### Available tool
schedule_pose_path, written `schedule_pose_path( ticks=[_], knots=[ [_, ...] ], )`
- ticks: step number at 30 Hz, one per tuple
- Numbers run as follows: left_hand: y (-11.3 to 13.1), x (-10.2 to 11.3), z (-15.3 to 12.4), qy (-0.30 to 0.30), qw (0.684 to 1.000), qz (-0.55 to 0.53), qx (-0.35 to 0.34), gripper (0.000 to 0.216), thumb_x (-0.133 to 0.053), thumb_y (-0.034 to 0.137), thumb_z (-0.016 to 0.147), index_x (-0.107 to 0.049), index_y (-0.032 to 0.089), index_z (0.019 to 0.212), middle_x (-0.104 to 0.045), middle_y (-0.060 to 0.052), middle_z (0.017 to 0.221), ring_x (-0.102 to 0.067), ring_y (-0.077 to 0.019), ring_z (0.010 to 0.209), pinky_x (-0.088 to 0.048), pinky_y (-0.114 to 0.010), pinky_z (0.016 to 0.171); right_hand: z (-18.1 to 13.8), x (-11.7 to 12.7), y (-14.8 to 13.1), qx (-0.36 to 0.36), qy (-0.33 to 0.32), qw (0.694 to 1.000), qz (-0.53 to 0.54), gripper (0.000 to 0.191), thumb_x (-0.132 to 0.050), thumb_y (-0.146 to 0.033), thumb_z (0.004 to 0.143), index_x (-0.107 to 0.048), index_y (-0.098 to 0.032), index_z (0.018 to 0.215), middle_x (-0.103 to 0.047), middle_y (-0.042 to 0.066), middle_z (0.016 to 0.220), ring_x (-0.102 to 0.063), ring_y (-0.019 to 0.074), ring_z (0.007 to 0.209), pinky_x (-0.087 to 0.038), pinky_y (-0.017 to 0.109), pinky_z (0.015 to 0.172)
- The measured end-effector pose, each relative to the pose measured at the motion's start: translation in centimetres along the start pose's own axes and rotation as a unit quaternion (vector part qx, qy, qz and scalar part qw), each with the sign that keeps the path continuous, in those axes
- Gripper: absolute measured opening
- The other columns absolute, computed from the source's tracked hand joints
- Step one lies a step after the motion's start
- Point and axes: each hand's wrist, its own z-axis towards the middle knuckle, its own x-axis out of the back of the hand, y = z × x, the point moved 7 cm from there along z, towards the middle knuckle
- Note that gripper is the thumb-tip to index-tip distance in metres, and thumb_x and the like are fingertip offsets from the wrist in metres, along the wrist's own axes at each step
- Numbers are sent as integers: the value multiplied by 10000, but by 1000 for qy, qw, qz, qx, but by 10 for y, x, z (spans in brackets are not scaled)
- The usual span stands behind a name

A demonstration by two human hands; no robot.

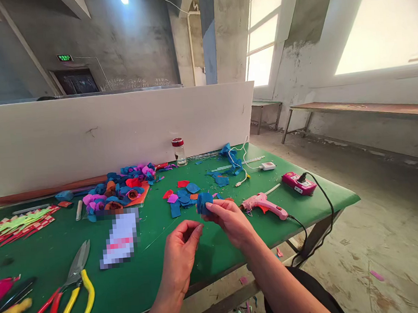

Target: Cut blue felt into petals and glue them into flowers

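Note:
My right hand [228, 221] is closed on a small blue felt flower [203, 202], held just above the green table [159, 257]. Just below and to the left of it, my left hand [182, 252] has its fingers curled in a pinch, and a thin wire or stem seems to run up from them towards the flower, too fine to be sure of. Loose blue, red and purple felt pieces [181, 193] lie right behind the flower. A pink hot glue gun [263, 204] rests on the table to the right of my right hand.
A pile of finished felt flowers [119, 190] lies at back left, a small glass jar [178, 151] by the white partition [120, 129]. Scissors [76, 266] and yellow and red pliers [67, 307] lie front left. A pink power strip [298, 183] and white cable [246, 165] lie right.

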Motion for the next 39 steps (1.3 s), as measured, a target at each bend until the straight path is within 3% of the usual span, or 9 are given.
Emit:
schedule_pose_path(
  ticks=[6,10,19,31,36,39],
  knots=[
    [1,1,-1,9,1000,2,-3,310,-725,471,701,-651,178,774,-493,46,618,-343,-94,571,-280,-204,499,0,-1,2,3,-8,1000,1,332,-753,-477,680,-649,-168,615,-592,-5,651,-529,119,641,-445,278,751],
    [0,1,-1,15,1000,1,-6,333,-724,494,693,-650,174,754,-491,43,610,-344,-92,564,-278,-204,493,-1,-4,3,16,-26,1000,-3,269,-725,-437,732,-680,-172,741,-625,5,738,-546,122,683,-449,274,758],
    [3,3,0,26,999,-5,-18,333,-719,497,692,-669,172,744,-500,37,607,-362,-97,567,-300,-205,497,-3,-13,8,19,-42,999,15,251,-767,-250,659,-698,-175,888,-669,12,823,-562,128,741,-432,251,743],
    [0,2,2,24,999,-4,-28,306,-718,472,713,-685,172,768,-518,38,602,-392,-99,579,-330,-202,527,-4,-15,10,16,-60,998,24,328,-794,-255,660,-699,-191,968,-683,0,805,-547,106,679,-429,257,729],
    [4,-2,-1,7,1000,-19,-17,333,-737,474,682,-694,162,789,-513,35,584,-414,-105,565,-346,-207,517,-3,-12,10,12,-38,999,22,377,-829,-280,613,-682,-196,950,-699,0,801,-588,122,707,-443,263,740],
    [7,10,4,28,999,-14,-17,369,-732,491,671,-700,164,839,-550,20,614,-435,-112,564,-354,-215,516,-3,-8,6,3,-18,1000,10,416,-847,-303,582,-661,-194,937,-704,5,805,-613,138,741,-460,278,772]
  ],
)
